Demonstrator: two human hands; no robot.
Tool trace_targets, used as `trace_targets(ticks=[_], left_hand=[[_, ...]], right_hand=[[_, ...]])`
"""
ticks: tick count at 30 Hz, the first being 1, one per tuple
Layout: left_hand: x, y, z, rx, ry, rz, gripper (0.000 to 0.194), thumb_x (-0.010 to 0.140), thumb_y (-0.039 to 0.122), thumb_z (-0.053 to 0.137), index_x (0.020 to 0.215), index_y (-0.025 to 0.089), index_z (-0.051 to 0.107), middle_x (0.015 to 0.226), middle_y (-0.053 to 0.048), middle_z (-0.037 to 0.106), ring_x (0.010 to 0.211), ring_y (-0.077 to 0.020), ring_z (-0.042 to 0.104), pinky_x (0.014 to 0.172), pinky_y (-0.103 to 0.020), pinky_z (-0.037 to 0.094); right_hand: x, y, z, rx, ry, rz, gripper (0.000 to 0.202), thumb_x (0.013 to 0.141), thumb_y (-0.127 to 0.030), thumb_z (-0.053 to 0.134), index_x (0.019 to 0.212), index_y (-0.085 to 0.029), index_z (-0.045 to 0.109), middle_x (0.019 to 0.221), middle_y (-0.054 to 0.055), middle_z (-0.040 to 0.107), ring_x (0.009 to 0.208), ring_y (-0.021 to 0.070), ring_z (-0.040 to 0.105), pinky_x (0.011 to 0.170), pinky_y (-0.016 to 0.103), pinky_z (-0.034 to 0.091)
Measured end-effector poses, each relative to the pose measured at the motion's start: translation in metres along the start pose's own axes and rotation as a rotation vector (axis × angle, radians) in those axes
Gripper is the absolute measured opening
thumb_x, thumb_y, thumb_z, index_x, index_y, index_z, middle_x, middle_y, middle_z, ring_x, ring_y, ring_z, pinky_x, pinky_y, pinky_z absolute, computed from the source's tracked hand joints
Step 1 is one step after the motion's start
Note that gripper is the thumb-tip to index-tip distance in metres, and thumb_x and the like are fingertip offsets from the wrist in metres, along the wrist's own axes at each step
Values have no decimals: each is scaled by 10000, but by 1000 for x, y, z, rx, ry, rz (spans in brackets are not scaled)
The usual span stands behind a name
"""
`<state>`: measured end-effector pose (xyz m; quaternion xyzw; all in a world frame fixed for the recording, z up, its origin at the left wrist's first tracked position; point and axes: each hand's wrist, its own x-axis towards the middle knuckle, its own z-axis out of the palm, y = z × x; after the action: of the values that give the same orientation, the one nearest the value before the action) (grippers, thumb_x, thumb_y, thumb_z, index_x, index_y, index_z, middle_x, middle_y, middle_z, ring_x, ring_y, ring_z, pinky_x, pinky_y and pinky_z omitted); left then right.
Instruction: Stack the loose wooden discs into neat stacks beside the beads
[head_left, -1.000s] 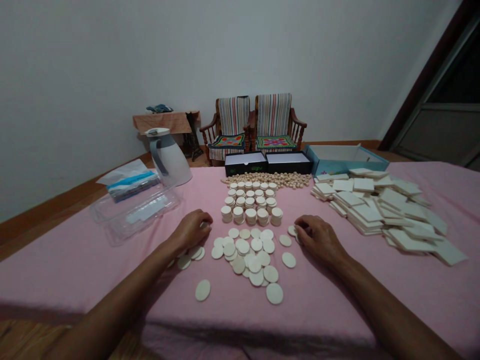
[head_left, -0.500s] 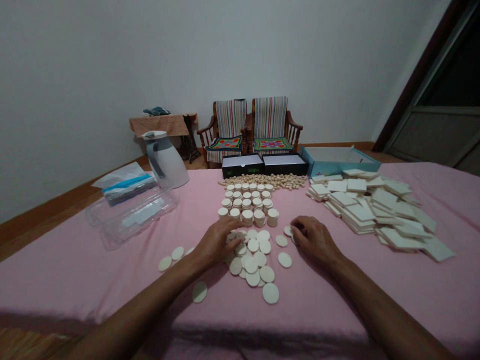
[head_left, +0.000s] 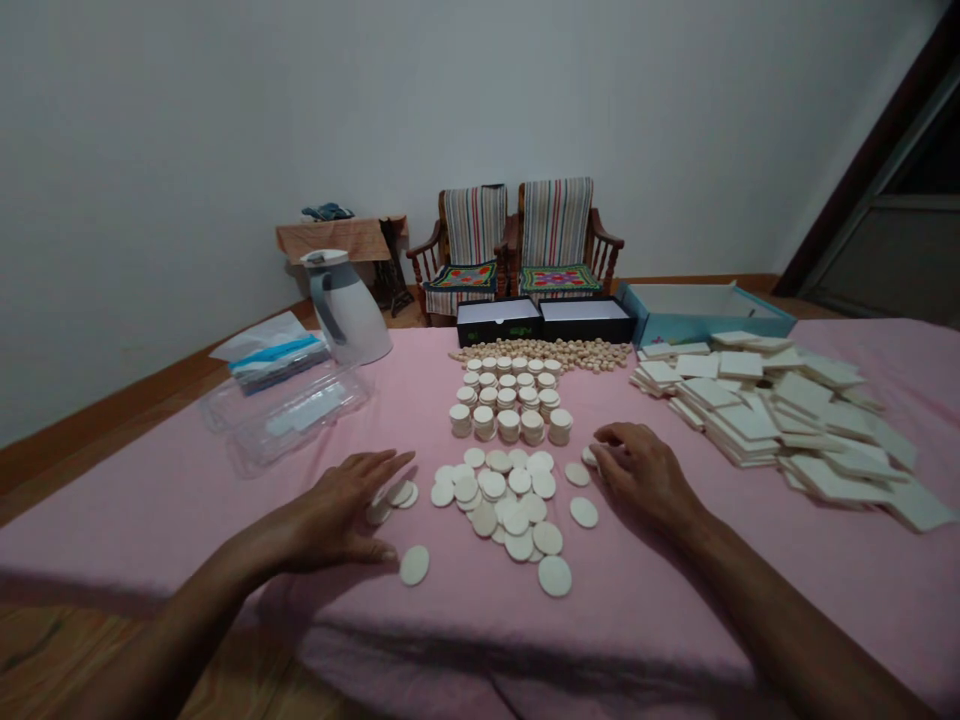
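My left hand (head_left: pixel 341 515) is open, fingers spread and thumb apart, low over a few pale wooden discs (head_left: pixel 403 493) left of the main heap. A single disc (head_left: pixel 414 565) lies just past its thumb tip. My right hand (head_left: pixel 645 475) rests on the cloth with curled fingers, thumb and fingertips closed at the edge of a disc (head_left: pixel 589 457); its palm side is hidden. Between the hands spreads a loose heap of discs (head_left: pixel 516 515). Behind it stand rows of stacked discs (head_left: pixel 508 425).
Square wooden tiles (head_left: pixel 750 410) are piled at the right. Behind the stacks lie small wooden beads (head_left: pixel 547 352), two black boxes (head_left: pixel 499 320) and a blue box (head_left: pixel 705 325). Clear plastic trays (head_left: pixel 300 415) and a white jug (head_left: pixel 352 315) stand left on the pink cloth (head_left: pixel 637 610).
My left hand has moved left and nearer from the heap to the scattered discs, and its fingers have spread. My right hand stays beside the same discs. The view has shifted slightly.
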<state>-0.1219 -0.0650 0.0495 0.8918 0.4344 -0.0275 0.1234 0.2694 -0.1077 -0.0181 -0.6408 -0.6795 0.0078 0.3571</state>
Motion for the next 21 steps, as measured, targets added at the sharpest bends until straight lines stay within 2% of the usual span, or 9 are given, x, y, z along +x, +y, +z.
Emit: trace_targets(ticks=[2, 5, 8, 11, 14, 17, 19, 21], left_hand=[[-6, -2, 7, 7, 12, -24, 981, 613, 612, 696, 1442, 277, 292, 1467, -137, 352, 1321, -369, 334, 1020, -511, 342], [-8, -2, 20, 13, 33, -35, 1039, 591, 621, 704, 1457, 275, 245, 1471, -142, 343, 1329, -365, 321, 1019, -503, 342], [-5, 1, 31, 14, 72, -31, 1044, 597, 599, 713, 1462, 281, 223, 1472, -141, 338, 1323, -358, 328, 1005, -489, 358], [3, 8, 39, -7, 122, -59, 955, 679, 582, 661, 1463, 255, 224, 1460, -159, 349, 1310, -357, 339, 991, -505, 362], [13, 15, 45, -24, 146, -64, 881, 743, 564, 609, 1460, 214, 234, 1461, -178, 335, 1315, -366, 315, 1007, -538, 327], [21, 20, 50, -50, 166, 12, 854, 760, 550, 604, 1454, 205, 246, 1465, -175, 327, 1333, -357, 285, 1042, -537, 286], [26, 26, 52, -80, 167, 88, 874, 753, 566, 609, 1458, 217, 229, 1469, -172, 319, 1345, -350, 266, 1059, -533, 267], [30, 33, 53, -108, 155, 145, 907, 737, 593, 612, 1463, 227, 209, 1473, -178, 307, 1350, -351, 255, 1062, -537, 259]], right_hand=[[1, -3, -2, 15, 27, -65, 193, 826, -310, 536, 934, -166, 606, 935, 100, 644, 884, 232, 551, 785, 355, 417], [0, -18, -8, 40, -18, -189, 242, 833, -340, 552, 994, -166, 600, 979, 108, 643, 921, 244, 552, 818, 378, 410], [-7, -47, -16, 77, -137, -301, 298, 839, -361, 557, 1068, -172, 576, 1038, 113, 623, 966, 248, 539, 835, 384, 398], [-19, -82, -19, 105, -310, -397, 360, 831, -386, 558, 1121, -172, 555, 1106, 121, 600, 1019, 257, 510, 882, 406, 379], [-31, -107, -11, 67, -432, -457, 508, 803, -446, 575, 1219, -161, 510, 1244, 129, 544, 1132, 285, 450, 969, 456, 322], [-37, -116, 7, 6, -487, -521, 624, 821, -469, 548, 1344, -158, 412, 1377, 138, 451, 1281, 307, 331, 1048, 492, 230], [-37, -117, 18, -31, -478, -536, 606, 852, -434, 516, 1369, -149, 383, 1412, 145, 415, 1315, 300, 297, 1064, 491, 209], [-35, -116, 24, -70, -445, -517, 522, 870, -365, 497, 1330, -129, 426, 1384, 153, 445, 1291, 296, 334, 1060, 483, 227]])
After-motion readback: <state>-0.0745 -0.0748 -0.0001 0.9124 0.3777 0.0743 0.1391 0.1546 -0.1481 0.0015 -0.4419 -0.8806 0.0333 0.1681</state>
